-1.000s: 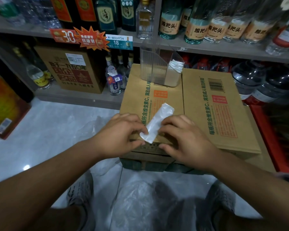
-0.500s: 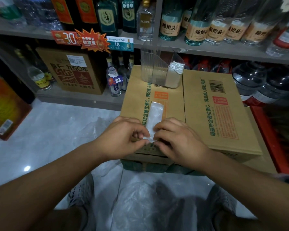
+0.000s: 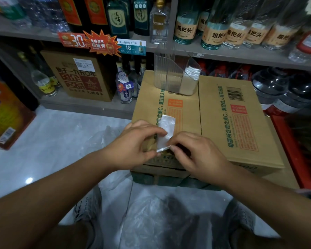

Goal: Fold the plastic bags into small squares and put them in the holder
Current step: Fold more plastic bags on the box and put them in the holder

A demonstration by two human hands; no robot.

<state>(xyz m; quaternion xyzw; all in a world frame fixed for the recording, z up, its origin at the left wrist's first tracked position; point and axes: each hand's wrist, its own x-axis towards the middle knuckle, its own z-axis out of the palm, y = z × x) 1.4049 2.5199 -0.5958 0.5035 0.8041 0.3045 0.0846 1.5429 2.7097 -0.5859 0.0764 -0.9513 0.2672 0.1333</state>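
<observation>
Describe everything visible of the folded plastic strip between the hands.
The folded plastic strip is a narrow, whitish, translucent band lying along the top of the cardboard box, with its far end flat and its near end lifted. The left hand and right hand pinch its near end, as if to fold it.

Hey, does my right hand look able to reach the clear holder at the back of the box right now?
Probably yes: nothing stands on the box between the right hand and the holder, though both it and the left hand pinch the folded bag.

Bag strip (image 3: 167, 127) between left hand (image 3: 133, 144) and right hand (image 3: 199, 153)
</observation>
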